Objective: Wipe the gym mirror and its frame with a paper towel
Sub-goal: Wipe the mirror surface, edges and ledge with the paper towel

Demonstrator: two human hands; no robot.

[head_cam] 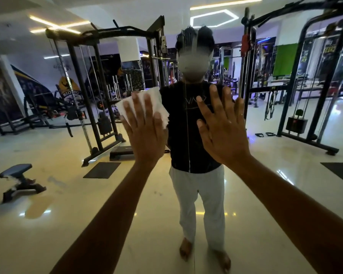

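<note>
Pressing flat on the glass, the left hand (pixel 145 131) has its fingers straight and spread, and it holds the white paper towel (pixel 147 104) against the mirror (pixel 265 184) under its palm and fingers. The towel pokes out above and beside the fingers, a bit bunched up. The right hand (pixel 224 129) is just beside it, also wide and flat with its fingers apart, and it holds nothing; it seems to lean on the glass. The mirror fills the whole view, with a thin line (pixel 187 135) running down it between the two hands, likely where two panes meet. In the glass one can see the person standing, a weight rack (pixel 99 91) and a small gym seat (pixel 18 178) on the shiny floor. No frame edge shows here. The bare right hand could leave finger marks on the glass, because skin is oily. The towel could slip out or fold up, because it is only pressed, not gripped. Pushing too hard could make the towel tear.
</note>
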